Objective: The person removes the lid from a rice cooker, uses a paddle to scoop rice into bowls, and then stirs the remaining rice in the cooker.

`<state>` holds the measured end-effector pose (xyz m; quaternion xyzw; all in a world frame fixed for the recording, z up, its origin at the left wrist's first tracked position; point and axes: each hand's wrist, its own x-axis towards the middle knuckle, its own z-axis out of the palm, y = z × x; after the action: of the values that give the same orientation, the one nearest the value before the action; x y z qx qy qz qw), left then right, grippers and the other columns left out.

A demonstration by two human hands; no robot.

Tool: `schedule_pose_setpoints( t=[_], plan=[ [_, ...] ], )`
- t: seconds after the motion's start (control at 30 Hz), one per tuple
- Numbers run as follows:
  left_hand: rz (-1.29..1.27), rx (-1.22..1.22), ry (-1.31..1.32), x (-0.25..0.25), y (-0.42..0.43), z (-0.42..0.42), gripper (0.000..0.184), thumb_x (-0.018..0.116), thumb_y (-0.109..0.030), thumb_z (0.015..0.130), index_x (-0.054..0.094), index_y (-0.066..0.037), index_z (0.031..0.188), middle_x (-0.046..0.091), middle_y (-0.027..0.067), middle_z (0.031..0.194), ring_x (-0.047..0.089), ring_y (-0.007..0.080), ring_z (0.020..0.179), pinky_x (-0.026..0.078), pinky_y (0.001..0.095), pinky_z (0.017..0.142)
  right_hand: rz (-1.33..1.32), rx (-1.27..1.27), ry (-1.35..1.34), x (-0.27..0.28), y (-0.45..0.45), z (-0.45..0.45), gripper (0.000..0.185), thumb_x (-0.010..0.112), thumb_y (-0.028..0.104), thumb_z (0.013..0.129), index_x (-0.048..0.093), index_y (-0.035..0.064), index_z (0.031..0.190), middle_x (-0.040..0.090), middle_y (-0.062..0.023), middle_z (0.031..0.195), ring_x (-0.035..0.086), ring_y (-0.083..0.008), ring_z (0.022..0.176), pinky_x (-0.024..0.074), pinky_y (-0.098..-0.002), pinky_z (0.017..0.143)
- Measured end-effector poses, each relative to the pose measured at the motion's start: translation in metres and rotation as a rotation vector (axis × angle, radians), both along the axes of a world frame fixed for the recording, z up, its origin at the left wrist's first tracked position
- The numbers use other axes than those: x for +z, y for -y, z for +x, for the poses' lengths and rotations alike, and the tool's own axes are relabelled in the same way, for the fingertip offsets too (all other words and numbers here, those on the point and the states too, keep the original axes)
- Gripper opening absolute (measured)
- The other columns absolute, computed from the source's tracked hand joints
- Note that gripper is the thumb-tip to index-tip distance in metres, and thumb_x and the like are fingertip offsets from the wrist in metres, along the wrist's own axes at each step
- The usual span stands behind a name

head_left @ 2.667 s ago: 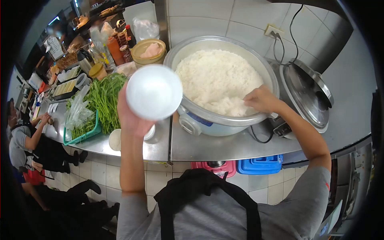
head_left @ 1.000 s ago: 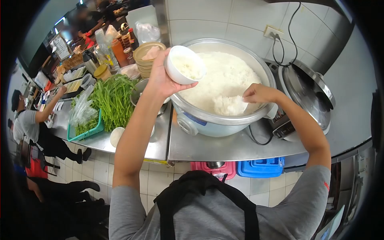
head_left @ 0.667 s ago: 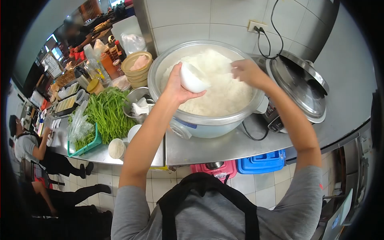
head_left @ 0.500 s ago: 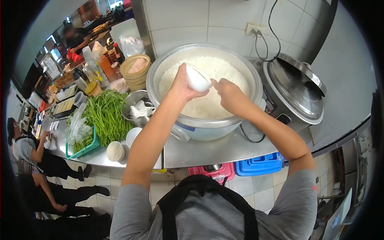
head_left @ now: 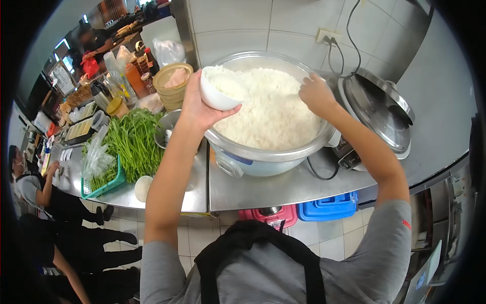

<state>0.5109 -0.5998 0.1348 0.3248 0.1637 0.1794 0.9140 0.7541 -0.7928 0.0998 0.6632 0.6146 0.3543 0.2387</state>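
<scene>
On the left side of the counter (head_left: pixel 283 191) I see long-stemmed leafy greens (head_left: pixel 134 147) by a teal plastic basket (head_left: pixel 112 184), plus a steel bowl (head_left: pixel 163 125) partly hidden behind my left forearm (head_left: pixel 169 177). At right, a domed metal lid (head_left: pixel 375 112) sits close to my right arm (head_left: pixel 372 147). My left grip (head_left: pixel 196 109) holds a smooth white bowl (head_left: pixel 216 102) of rice, tilted, over the left rim of the big round rice cooker (head_left: pixel 268 166), heaped with fluffy white grains (head_left: pixel 273 119). My right grip (head_left: pixel 317 96) blurs above them; whether it holds anything, I cannot tell.
</scene>
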Motion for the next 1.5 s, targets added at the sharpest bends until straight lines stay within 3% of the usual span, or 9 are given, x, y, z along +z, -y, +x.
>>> schedule_pose_setpoints(
  t=[0.33, 0.6, 0.7, 0.77, 0.83, 0.9, 0.97, 1.2, 1.5],
  plan=[
    [0.070, -0.080, 0.005, -0.002, -0.006, 0.000, 0.059, 0.045, -0.050, 0.084, 0.042, -0.011, 0.128, 0.044, 0.0165, 0.132, 0.044, 0.0375, 0.119, 0.041, 0.0594, 0.089, -0.187, -0.091, -0.474, 0.027, 0.049, -0.069, 0.005, 0.063, 0.014, 0.070, 0.067, 0.0144, 0.067, 0.061, -0.0021, 0.065, 0.055, -0.0184, 0.079, 0.0305, -0.0395, 0.093],
    [0.167, -0.047, -0.052, -0.007, -0.017, 0.001, 0.061, 0.047, -0.050, 0.081, 0.044, -0.010, 0.128, 0.046, 0.0151, 0.130, 0.046, 0.0365, 0.118, 0.038, 0.0588, 0.091, 0.001, -0.410, -1.521, -0.006, 0.026, -0.031, 0.026, 0.066, 0.030, 0.077, 0.071, 0.0074, 0.087, 0.065, -0.0048, 0.067, 0.062, -0.0148, 0.067, 0.0468, -0.0293, 0.066],
    [0.102, -0.022, -0.072, -0.014, -0.021, 0.006, 0.058, 0.047, -0.049, 0.082, 0.045, -0.012, 0.127, 0.046, 0.0138, 0.131, 0.044, 0.0364, 0.119, 0.036, 0.0594, 0.093, 0.296, -0.360, -1.554, 0.008, 0.013, -0.028, 0.029, 0.064, 0.032, 0.079, 0.069, 0.0062, 0.092, 0.061, -0.0022, 0.062, 0.059, -0.0120, 0.065, 0.0458, -0.0268, 0.067],
    [0.046, -0.009, -0.077, -0.017, -0.017, 0.013, 0.056, 0.046, -0.049, 0.082, 0.045, -0.014, 0.126, 0.046, 0.0132, 0.131, 0.043, 0.0364, 0.120, 0.034, 0.0597, 0.094, 0.343, -0.417, -1.536, 0.011, 0.002, -0.034, 0.032, 0.063, 0.026, 0.080, 0.065, 0.0031, 0.103, 0.065, -0.0072, 0.078, 0.062, -0.0159, 0.073, 0.0471, -0.0283, 0.069],
    [-0.062, -0.028, -0.124, -0.017, -0.008, 0.024, 0.051, 0.044, -0.048, 0.085, 0.046, -0.016, 0.125, 0.046, 0.0126, 0.130, 0.041, 0.0364, 0.121, 0.032, 0.0602, 0.095, 0.587, -0.035, -1.552, 0.003, -0.010, -0.046, 0.029, 0.058, 0.010, 0.083, 0.057, -0.0069, 0.107, 0.062, -0.0127, 0.091, 0.057, -0.0152, 0.068, 0.0467, -0.0313, 0.064],
    [-0.083, -0.040, -0.134, -0.019, 0.003, 0.039, 0.049, 0.042, -0.047, 0.086, 0.047, -0.016, 0.124, 0.047, 0.0124, 0.129, 0.042, 0.0361, 0.120, 0.033, 0.0596, 0.095, 0.433, 0.007, -1.610, 0.002, -0.022, -0.072, 0.039, 0.052, 0.002, 0.082, 0.049, -0.0074, 0.119, 0.058, -0.0186, 0.101, 0.060, -0.0230, 0.075, 0.0487, -0.0346, 0.070],
    [-0.102, -0.048, -0.138, -0.023, 0.002, 0.053, 0.047, 0.040, -0.047, 0.087, 0.047, -0.016, 0.123, 0.048, 0.0122, 0.127, 0.042, 0.0358, 0.119, 0.033, 0.0591, 0.094, 0.385, 0.067, -1.148, -0.006, -0.029, -0.099, 0.044, 0.049, -0.003, 0.079, 0.046, -0.0064, 0.123, 0.055, -0.0208, 0.095, 0.058, -0.0310, 0.081, 0.0483, -0.0356, 0.073],
    [-0.074, -0.114, -0.198, -0.027, -0.002, 0.060, 0.045, 0.036, -0.044, 0.087, 0.048, -0.014, 0.119, 0.047, 0.0120, 0.125, 0.045, 0.0350, 0.113, 0.036, 0.0570, 0.088, 0.367, 0.154, -1.007, 0.014, -0.010, -0.097, 0.050, 0.044, -0.011, 0.074, 0.051, 0.0006, 0.122, 0.053, -0.0186, 0.097, 0.057, -0.0335, 0.085, 0.0471, -0.0378, 0.075],
    [-0.140, -0.064, -0.050, -0.016, 0.006, 0.044, 0.055, 0.041, -0.047, 0.082, 0.045, -0.014, 0.126, 0.044, 0.0132, 0.131, 0.042, 0.0357, 0.120, 0.032, 0.0596, 0.095, 0.718, 0.125, -1.287, 0.018, -0.019, -0.105, 0.040, 0.045, -0.006, 0.081, 0.053, 0.0002, 0.120, 0.052, -0.0213, 0.090, 0.055, -0.0356, 0.082, 0.0449, -0.0392, 0.074]
  ],
)
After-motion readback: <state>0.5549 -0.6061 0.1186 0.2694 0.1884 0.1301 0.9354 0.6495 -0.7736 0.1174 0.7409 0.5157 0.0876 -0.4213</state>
